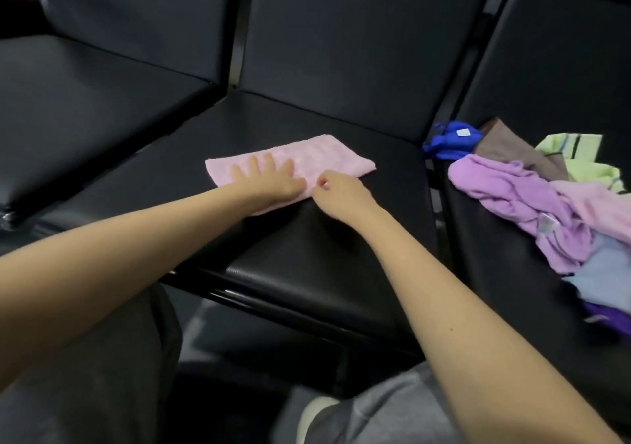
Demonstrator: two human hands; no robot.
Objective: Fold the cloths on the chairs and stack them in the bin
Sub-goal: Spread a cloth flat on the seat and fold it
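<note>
A pink cloth (324,155), folded into a long strip, lies on the middle black chair seat (307,255). My left hand (269,178) rests flat on its left half with fingers spread. My right hand (336,192) pinches the cloth's near edge at the middle, thumb and forefinger closed on it. On the right chair seat a heap of unfolded cloths (532,201) holds a purple one on top, with blue (447,141), brown, light green, pink and grey-blue ones around it. No bin is in view.
Three black padded chairs stand side by side; the left chair seat (85,108) holds nothing. Narrow gaps with metal frame separate the seats. My grey-trousered knees (392,413) are below the middle seat's front edge.
</note>
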